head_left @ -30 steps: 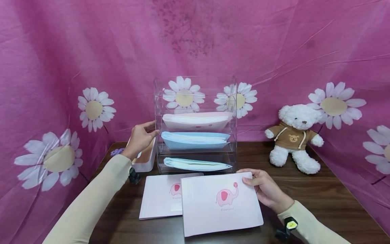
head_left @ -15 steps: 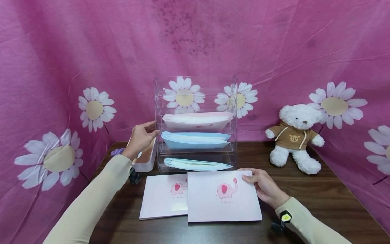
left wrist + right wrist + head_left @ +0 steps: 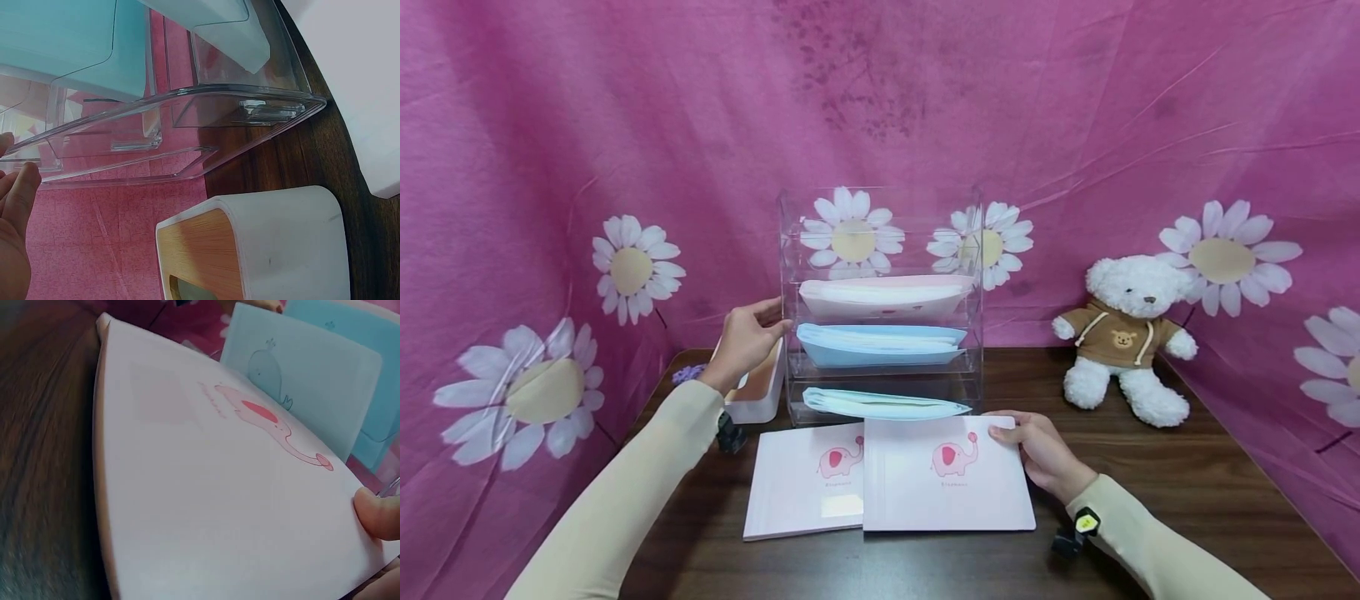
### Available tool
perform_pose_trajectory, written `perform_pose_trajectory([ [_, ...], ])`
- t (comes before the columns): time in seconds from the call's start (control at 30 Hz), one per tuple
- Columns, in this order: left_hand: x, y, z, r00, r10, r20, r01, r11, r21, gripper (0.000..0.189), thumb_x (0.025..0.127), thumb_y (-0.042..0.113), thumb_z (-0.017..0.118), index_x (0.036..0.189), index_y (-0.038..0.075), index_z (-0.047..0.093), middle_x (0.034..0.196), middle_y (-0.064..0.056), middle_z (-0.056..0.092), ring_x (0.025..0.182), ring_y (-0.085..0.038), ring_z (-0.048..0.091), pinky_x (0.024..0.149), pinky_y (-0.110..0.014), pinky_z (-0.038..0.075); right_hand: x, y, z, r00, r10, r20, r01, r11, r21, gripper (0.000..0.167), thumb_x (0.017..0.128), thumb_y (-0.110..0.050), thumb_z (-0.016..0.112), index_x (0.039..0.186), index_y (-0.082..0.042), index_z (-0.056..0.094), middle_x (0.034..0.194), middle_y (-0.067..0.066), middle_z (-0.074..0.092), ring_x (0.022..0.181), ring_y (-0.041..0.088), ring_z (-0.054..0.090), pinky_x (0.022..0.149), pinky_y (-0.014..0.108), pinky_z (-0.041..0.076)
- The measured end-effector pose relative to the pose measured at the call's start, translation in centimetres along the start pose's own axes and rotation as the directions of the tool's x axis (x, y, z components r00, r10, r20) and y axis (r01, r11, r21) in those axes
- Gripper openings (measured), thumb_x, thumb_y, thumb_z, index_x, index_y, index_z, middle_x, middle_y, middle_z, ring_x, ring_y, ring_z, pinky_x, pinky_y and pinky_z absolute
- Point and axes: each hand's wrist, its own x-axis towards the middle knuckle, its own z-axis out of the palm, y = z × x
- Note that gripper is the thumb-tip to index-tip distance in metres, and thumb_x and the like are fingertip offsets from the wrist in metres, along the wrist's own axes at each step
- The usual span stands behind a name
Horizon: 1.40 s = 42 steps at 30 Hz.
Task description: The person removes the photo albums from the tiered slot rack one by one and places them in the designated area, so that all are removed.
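Pink folder (image 3: pixel 950 473), edge in right grip (image 3: pixel 1048 454), tabletop (image 3: pixel 1165 467) alongside

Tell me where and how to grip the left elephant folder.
I'd pinch the left folder by its left edge, coming from the left: it looks flat on the table, that edge is free, and the held folder hides its right end.

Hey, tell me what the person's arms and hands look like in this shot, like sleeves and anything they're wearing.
Both the left hand and right hand are bare, without gloves. The long, plain sleeves are pale cream. A small black device sits near each cuff; the right one shows a bright yellow patch.
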Motion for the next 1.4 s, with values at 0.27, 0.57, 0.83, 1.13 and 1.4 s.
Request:
perform_pose_trajectory([
  [0.27,-0.2,-0.1,0.0,1.0,-0.023,0.007,0.023,1.0,-0.021,0.055,0.098,0.019,0.069,0.149,0.01,0.051,0.141,-0.013,0.064,0.13,-0.027,0.062,0.106,-0.043,0.054,1.0,0.8,0.2,0.999,0.012,-0.04,-0.014,0.998,-0.061,0.048,0.096,-0.009,0.066,0.138,0.011,0.054,0.098,-0.001,0.078,0.087,0.012,0.074,0.075,0.031,0.064],
  [0.57,0.2,0.1,-0.1,1.0,0.007,-0.002,-0.007,1.0,0.012,0.056,0.097,0.022,0.069,0.149,0.01,0.051,0.141,-0.013,0.064,0.13,-0.027,0.063,0.105,-0.043,0.055,1.5,0.2,-0.4,0.998,0.001,-0.067,-0.014,0.981,-0.194,0.046,0.097,-0.012,0.064,0.135,0.012,0.054,0.093,0.0,0.076,0.082,0.012,0.073,0.07,0.03,0.063],
  [0.83,-0.1,0.0,-0.1,1.0,-0.004,0.006,0.004,1.0,-0.01,0.057,0.098,0.021,0.069,0.15,0.011,0.05,0.143,-0.012,0.063,0.132,-0.027,0.061,0.106,-0.042,0.054,1.7,0.3,-0.5,0.987,-0.024,-0.156,-0.031,0.939,-0.343,0.041,0.097,-0.014,0.064,0.132,0.007,0.058,0.106,0.01,0.072,0.083,0.014,0.069,0.071,0.029,0.062],
  [1.13,-0.4,-0.2,0.2,1.0,-0.006,0.001,0.006,1.0,-0.003,0.056,0.097,0.02,0.069,0.15,0.011,0.051,0.14,-0.012,0.065,0.129,-0.027,0.063,0.104,-0.042,0.056,1.7,0.3,-0.3,0.968,-0.147,-0.201,0.044,0.895,-0.445,0.039,0.092,-0.007,0.068,0.129,0.006,0.06,0.121,0.022,0.067,0.098,0.015,0.066,0.075,0.018,0.055],
  [1.4,-0.1,-0.2,0.1,1.0,-0.003,0.0,0.003,1.0,-0.002,0.056,0.097,0.02,0.07,0.149,0.012,0.051,0.14,-0.011,0.065,0.128,-0.026,0.064,0.104,-0.041,0.056,2.1,-2.2,-1.8,0.923,-0.311,-0.228,0.225,0.914,-0.337,0.048,0.094,-0.001,0.066,0.138,0.008,0.049,0.122,0.006,0.068,0.106,0.001,0.064,0.085,0.01,0.054],
])
